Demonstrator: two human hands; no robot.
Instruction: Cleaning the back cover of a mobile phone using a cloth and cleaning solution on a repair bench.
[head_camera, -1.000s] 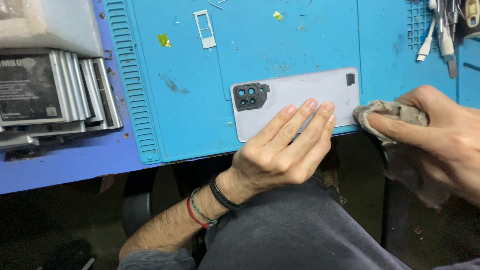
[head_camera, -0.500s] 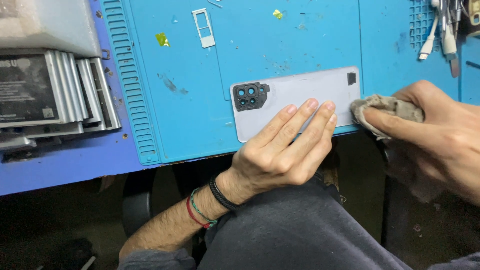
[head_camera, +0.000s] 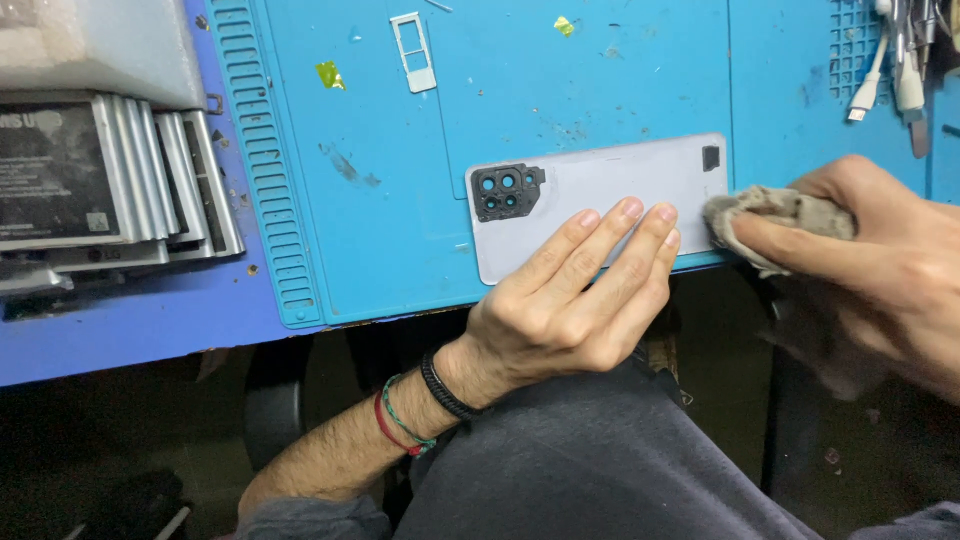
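Lay flat near the front edge of the blue silicone mat (head_camera: 400, 230): one pale grey phone back cover (head_camera: 610, 185), its dark camera frame (head_camera: 507, 190) toward the left end, with four round lens openings. Pressed down on the cover's front edge: the left hand (head_camera: 570, 300), fingers straight and together, gripping nothing. Bunched at the cover's right end, touching it: one grey-brown cloth (head_camera: 770, 215), pinched in the curled fingers of the right hand (head_camera: 880, 260). On the left wrist, three bands: one black, one green, one red. Toward the mat's back edge: one white card tray (head_camera: 413, 52) and two small yellow-green scraps (head_camera: 328, 74). At the back right corner: white cables (head_camera: 880, 70) and tool tips, count unclear. On the purple-blue bench (head_camera: 130, 320) left of the mat: a fanned stack of flat grey batteries (head_camera: 120, 180), about five edges showing, under a grey box (head_camera: 90, 45). No open container visible. Below the bench's front edge: dark floor and grey trousers.
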